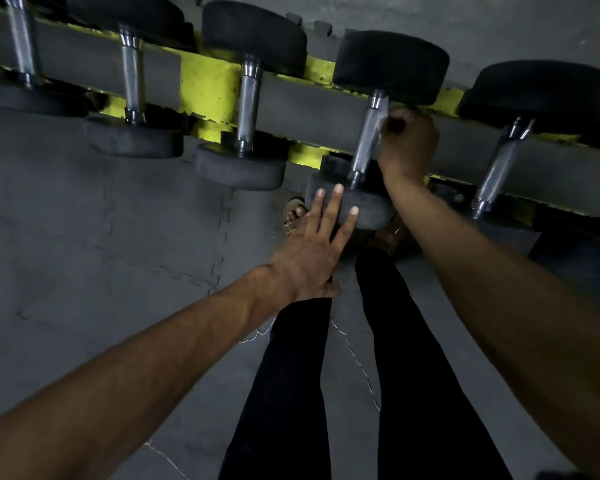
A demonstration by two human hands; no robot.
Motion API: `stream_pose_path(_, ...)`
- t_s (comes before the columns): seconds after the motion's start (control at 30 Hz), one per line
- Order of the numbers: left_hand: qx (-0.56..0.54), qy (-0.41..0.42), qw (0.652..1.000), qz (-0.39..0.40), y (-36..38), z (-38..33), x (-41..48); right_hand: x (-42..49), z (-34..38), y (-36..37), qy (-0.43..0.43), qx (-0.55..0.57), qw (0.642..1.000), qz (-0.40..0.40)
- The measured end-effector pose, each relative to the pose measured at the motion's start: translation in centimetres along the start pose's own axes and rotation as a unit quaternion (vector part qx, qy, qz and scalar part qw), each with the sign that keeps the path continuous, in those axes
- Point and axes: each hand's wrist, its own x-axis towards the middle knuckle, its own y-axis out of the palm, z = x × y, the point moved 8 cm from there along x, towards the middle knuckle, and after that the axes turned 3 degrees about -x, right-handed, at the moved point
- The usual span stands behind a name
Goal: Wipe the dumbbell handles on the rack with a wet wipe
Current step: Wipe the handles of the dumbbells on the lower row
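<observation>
Several black dumbbells with knurled metal handles lie across a yellow and grey rack (208, 88). My left hand (312, 251) lies flat with straight fingers on the near head (368, 209) of one dumbbell. My right hand (407, 140) is curled at the right side of that dumbbell's handle (366, 140), near its far end. A pale scrap of wet wipe (384, 110) shows between the fingers and the handle; most of it is hidden by the hand.
Neighbouring dumbbell handles (248, 102) (499, 164) lie left and right of the one I touch. Grey interlocking floor mats (101, 237) lie below the rack. My legs in dark trousers (413, 341) and sandalled feet (293, 216) stand close under the rack. A thin wire (357, 362) trails on the floor.
</observation>
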Motion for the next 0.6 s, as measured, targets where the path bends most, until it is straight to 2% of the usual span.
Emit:
stream_pose_path(0.13, -0.001, 0.0, 1.0, -0.008, -0.1, -0.1, 0.0, -5.1, -0.8, 0.1, -0.09, -0.052, 0.994, 0.043)
stream_pose_path(0.27, 0.002, -0.003, 1.0, -0.009, -0.1, -0.1, 0.1, -3.0, 1.6, -0.4, -0.217, -0.147, 0.965, 0.006)
stream_pose_path(0.37, 0.0, -0.001, 1.0, -0.015, -0.1, -0.1, 0.1, -1.5, 2.5, -0.9, -0.269, -0.148, 0.951, -0.024)
stream_pose_path(0.53, 0.002, -0.009, 1.0, -0.013, -0.2, -0.3, -0.1, -3.3, 0.8, 0.8, -0.425, -0.21, 0.877, 0.073)
stream_pose_path(0.6, 0.002, -0.01, 1.0, -0.012, -0.2, -0.3, -0.1, -2.0, 1.8, 0.8, -0.47, -0.225, 0.85, 0.083)
